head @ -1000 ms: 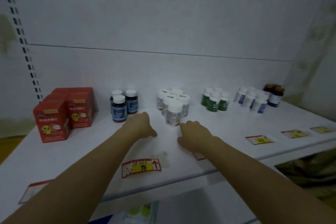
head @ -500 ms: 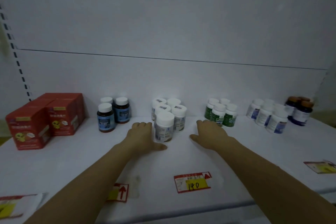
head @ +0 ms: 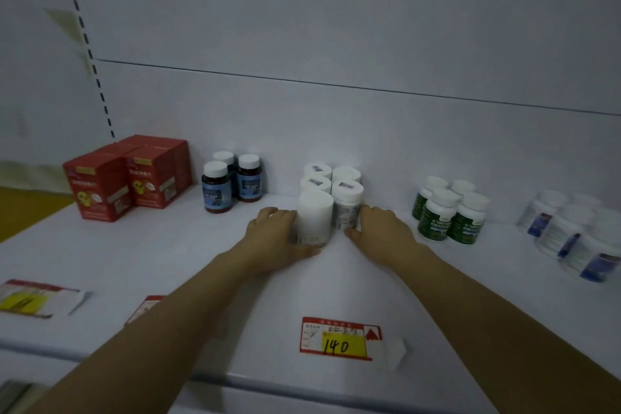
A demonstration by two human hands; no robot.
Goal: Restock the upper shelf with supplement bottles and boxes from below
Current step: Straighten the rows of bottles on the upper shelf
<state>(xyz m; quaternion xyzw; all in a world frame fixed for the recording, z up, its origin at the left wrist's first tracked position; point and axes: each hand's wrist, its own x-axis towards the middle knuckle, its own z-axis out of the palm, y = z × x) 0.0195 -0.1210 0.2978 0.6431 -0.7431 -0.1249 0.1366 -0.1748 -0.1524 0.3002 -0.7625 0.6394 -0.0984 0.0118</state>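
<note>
On the upper shelf (head: pixel 168 262), the left hand (head: pixel 272 235) has closed its fingers round the front white bottle (head: pixel 314 217) while the right hand (head: pixel 381 228) presses relaxed fingers against the neighbouring bottle (head: pixel 346 208), likely squaring up stock.

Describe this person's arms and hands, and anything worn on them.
Both forearms are bare to the frame's edge, no sleeves showing. The left hand and the right hand wear no gloves; no watch, ring or bracelet is visible.
</note>
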